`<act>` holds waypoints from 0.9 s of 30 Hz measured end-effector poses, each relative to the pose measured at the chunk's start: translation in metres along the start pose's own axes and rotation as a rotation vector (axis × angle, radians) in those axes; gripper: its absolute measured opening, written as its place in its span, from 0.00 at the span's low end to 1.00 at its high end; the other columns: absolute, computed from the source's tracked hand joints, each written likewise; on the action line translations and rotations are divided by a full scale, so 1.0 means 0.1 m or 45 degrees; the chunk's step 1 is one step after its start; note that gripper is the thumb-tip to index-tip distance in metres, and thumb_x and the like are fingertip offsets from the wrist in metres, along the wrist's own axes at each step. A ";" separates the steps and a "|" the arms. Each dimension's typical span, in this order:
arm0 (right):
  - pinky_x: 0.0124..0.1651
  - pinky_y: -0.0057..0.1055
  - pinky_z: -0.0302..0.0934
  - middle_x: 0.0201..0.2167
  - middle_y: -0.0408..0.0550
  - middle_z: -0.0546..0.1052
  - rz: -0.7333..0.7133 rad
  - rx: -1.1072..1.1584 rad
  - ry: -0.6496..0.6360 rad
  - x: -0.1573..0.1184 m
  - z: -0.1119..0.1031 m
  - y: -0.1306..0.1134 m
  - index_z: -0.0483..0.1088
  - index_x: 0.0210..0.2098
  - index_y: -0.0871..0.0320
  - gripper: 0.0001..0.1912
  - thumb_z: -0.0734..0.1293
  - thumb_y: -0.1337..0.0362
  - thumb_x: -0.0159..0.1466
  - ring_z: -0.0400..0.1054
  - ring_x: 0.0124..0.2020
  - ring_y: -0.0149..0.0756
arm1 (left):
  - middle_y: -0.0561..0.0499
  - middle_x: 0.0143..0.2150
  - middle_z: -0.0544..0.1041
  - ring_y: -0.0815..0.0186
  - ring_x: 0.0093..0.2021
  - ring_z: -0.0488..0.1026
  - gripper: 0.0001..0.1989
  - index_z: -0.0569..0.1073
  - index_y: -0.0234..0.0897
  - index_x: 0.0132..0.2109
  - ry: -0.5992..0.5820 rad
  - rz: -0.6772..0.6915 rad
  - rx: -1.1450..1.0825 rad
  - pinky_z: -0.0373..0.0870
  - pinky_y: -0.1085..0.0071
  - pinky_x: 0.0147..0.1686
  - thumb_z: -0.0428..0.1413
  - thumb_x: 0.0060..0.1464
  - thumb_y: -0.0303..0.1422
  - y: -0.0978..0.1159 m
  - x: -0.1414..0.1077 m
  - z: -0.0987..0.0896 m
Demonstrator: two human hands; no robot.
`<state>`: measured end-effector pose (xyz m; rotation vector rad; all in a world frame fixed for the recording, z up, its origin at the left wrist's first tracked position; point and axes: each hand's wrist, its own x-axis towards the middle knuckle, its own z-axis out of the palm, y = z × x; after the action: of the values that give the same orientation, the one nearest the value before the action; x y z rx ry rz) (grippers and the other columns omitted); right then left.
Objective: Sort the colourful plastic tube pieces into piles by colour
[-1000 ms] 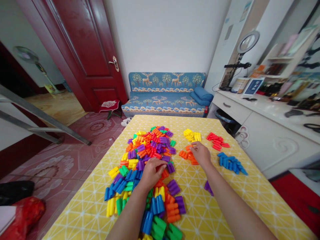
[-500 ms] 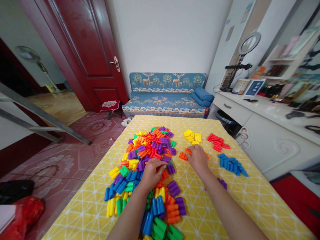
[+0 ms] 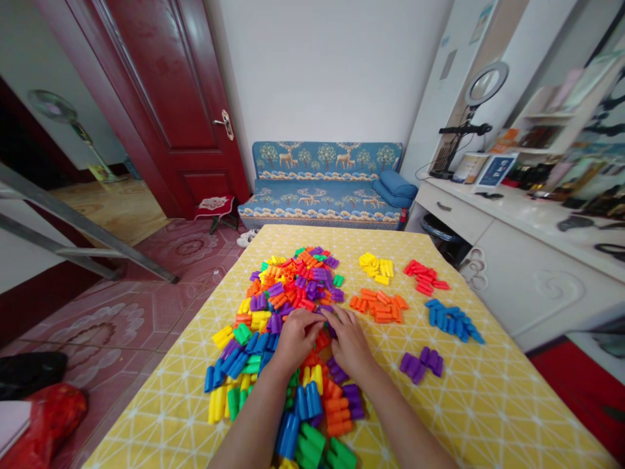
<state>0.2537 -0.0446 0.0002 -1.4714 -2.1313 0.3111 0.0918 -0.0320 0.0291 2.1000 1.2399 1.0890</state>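
Note:
My left hand (image 3: 297,339) rests over the middle of the mixed pile of plastic building blocks (image 3: 293,280), its fingers curled together; what they hold, if anything, is hidden. Right beside it, my right hand (image 3: 347,342) bends its closed fingers down at the pile's right edge, fingertips nearly meeting the left hand's. A purple block (image 3: 324,310) shows just beyond the fingertips. The blocks are ribbed, tube-like pieces in red, orange, yellow, green, blue and purple. Beneath my right wrist lie more purple blocks (image 3: 352,400) and orange blocks (image 3: 338,417).
Sorted groups lie on the right of the yellow tablecloth (image 3: 185,404): yellow blocks (image 3: 375,267), red blocks (image 3: 426,277), orange blocks (image 3: 379,305), blue blocks (image 3: 453,319) and purple blocks (image 3: 422,363). Beyond the table stands a blue sofa (image 3: 322,192); a white dresser (image 3: 517,254) is at the right.
My right hand has moved left from the orange group to the mixed pile, next to my left hand. The orange and purple groups are now uncovered. My left hand stays in place.

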 end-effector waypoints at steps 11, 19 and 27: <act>0.60 0.40 0.60 0.55 0.53 0.71 0.231 0.282 0.271 -0.10 -0.10 0.03 0.63 0.58 0.57 0.27 0.60 0.69 0.59 0.65 0.57 0.40 | 0.48 0.35 0.81 0.62 0.38 0.75 0.09 0.81 0.39 0.39 0.013 -0.020 0.019 0.68 0.66 0.42 0.56 0.56 0.26 0.01 -0.01 -0.01; 0.55 0.44 0.58 0.45 0.54 0.77 0.324 -0.337 0.135 -0.48 -0.66 0.30 0.69 0.50 0.59 0.20 0.64 0.63 0.58 0.70 0.48 0.47 | 0.49 0.35 0.81 0.62 0.38 0.75 0.09 0.81 0.40 0.39 0.008 -0.025 0.010 0.68 0.66 0.42 0.56 0.55 0.26 0.00 -0.01 -0.01; 0.60 0.50 0.51 0.49 0.49 0.76 0.295 -0.517 0.150 -0.84 -0.79 0.65 0.72 0.48 0.52 0.20 0.66 0.61 0.55 0.65 0.52 0.49 | 0.49 0.35 0.81 0.62 0.38 0.75 0.09 0.81 0.41 0.41 0.004 0.008 0.034 0.67 0.65 0.44 0.56 0.56 0.28 -0.07 -0.01 0.01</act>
<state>0.3703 -0.1057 0.0112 -1.9188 -2.0093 -0.1368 0.0888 -0.0299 0.0229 2.1243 1.2568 1.0847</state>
